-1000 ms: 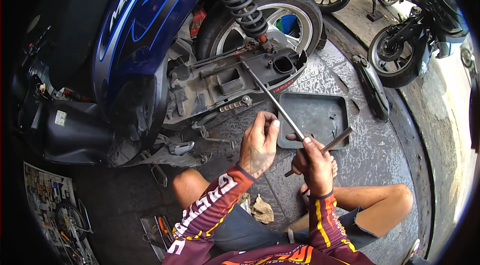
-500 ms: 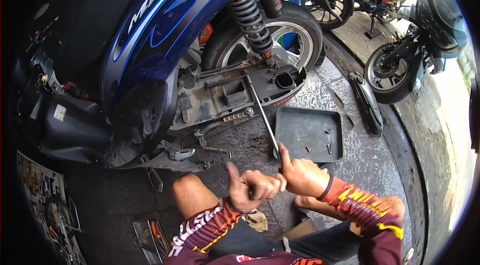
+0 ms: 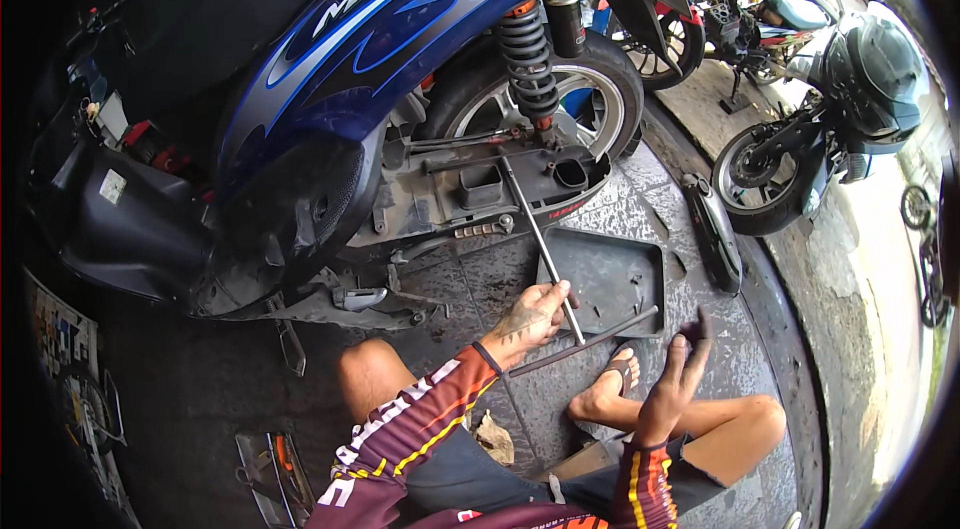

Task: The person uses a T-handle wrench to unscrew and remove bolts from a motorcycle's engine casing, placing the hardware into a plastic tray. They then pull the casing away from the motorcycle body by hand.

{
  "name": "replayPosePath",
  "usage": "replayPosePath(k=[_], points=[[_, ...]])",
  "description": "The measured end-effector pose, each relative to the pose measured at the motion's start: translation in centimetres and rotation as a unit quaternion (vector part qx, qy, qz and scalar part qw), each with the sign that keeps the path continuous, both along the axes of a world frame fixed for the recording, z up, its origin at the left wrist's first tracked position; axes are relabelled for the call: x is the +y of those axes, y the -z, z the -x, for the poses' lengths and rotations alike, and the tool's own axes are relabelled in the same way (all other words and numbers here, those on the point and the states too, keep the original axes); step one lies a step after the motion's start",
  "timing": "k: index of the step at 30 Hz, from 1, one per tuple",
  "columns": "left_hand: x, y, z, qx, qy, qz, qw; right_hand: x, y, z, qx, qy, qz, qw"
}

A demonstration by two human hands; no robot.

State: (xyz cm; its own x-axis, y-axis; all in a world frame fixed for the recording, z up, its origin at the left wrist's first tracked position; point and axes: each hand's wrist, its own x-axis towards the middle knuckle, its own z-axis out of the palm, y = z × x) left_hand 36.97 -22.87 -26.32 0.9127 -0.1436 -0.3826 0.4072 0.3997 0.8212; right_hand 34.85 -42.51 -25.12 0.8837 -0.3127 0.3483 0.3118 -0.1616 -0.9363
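Left hand (image 3: 532,319) grips a T-wrench (image 3: 533,226), right hand (image 3: 674,387) spread, near a tray (image 3: 595,264) holding small parts (image 3: 637,281).

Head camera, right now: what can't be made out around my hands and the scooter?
All in the head view:
Wrench: far tip too small to tell what it meets on the cover.
Left hand: palm hidden behind its own back.
Right hand: fingertips blurred.
Tray: the small bits inside are too small to identify.
Rear wheel: lower part hidden by the cover.
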Motion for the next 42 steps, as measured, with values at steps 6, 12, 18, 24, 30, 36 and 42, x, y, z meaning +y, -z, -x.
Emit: replayPosePath(k=[6, 12, 18, 24, 30, 36, 42], points=[[1.8, -0.3, 0.5, 0.002, 0.025, 0.029, 0.999, 4.0, -0.6, 1.5, 0.174, -0.295, -0.196, 0.919], [1.8, 0.1, -1.1, 0.012, 0.062, 0.043, 0.997, 7.7, 2.0, 5.5, 0.215, -0.469, -0.007, 0.857], [2.8, -0.8, -0.8, -0.021, 0.068, 0.062, 0.996, 4.1, 6.2, 2.6, 0.338, -0.236, -0.304, 0.859], [2.5, -0.3, -0.9, -0.002, 0.032, 0.073, 0.997, 4.6, 0.3, 3.5, 0.167, -0.447, -0.126, 0.87], [1.5, 0.4, -1.5, 0.016, 0.022, 0.053, 0.998, 4.9, 2.8, 2.8, 0.247, -0.273, -0.37, 0.853], [2.3, 0.8, -1.3, 0.013, 0.011, 0.082, 0.996, 6.8, 4.1, 5.1, 0.314, -0.462, -0.257, 0.788], [1.9, 0.6, -1.4, 0.003, 0.007, 0.092, 0.996, 5.4, 1.1, 1.3, 0.245, -0.169, -0.386, 0.873]])
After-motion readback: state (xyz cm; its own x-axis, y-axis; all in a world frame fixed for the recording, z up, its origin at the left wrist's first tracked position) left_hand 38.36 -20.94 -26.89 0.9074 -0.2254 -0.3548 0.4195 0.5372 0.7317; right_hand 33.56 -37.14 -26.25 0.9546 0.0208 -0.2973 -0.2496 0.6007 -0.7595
